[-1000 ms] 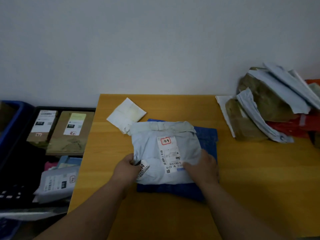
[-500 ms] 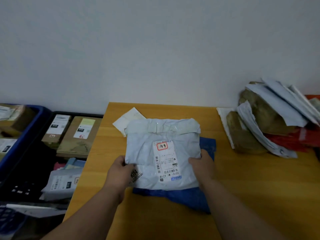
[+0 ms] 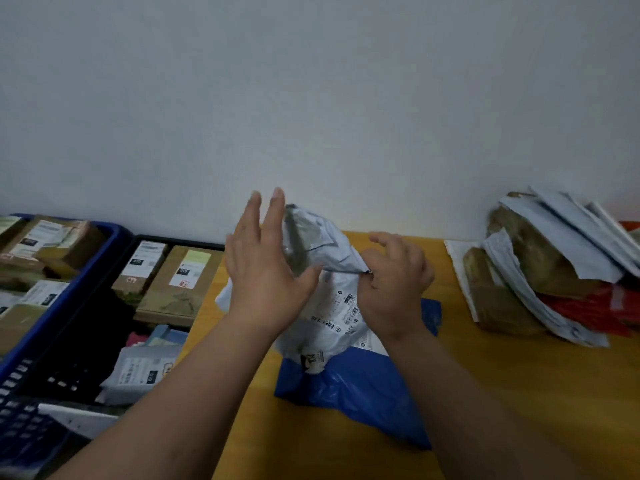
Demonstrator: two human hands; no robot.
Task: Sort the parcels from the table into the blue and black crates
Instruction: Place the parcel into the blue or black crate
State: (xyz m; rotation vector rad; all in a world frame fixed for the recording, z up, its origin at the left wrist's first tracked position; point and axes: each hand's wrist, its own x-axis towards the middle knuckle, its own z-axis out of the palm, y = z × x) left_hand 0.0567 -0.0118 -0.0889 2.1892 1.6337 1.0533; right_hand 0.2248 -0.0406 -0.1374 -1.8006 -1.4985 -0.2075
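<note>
Pinched by the right hand (image 3: 391, 289), at a creased fold near mid-frame: the grey poly mailer (image 3: 325, 271), soft, crinkled plastic, bulging and tilted up off the table. Held flat and open against the mailer's left side: the left hand (image 3: 266, 268), fingers straight and pointing up, thumb spread toward the fold. Showed a white printed label with barcodes on its lower face, partly hidden behind the right wrist. Hung just above a blue plastic bag (image 3: 349, 389), glossy and wrinkled, lying flat on the smooth yellow-orange wooden table (image 3: 519, 393) at lower centre.

Piled at the right edge of the frame, on the same table: remaining parcels (image 3: 554, 271), a loose heap of pale grey mailers, olive-brown padded packets and a red glossy bag underneath, overlapping at angles.

Stood at the left of the frame, beside the table: the black crate (image 3: 69, 327), slotted plastic wall, holding two flat brown cardboard boxes with white labels and a grey mailer lower down. Sat further left, touching it: the blue crate (image 3: 114, 237), rounded rim, packed with brown labelled boxes.

Filled the whole upper half: plain white matte wall (image 3: 311, 98).
</note>
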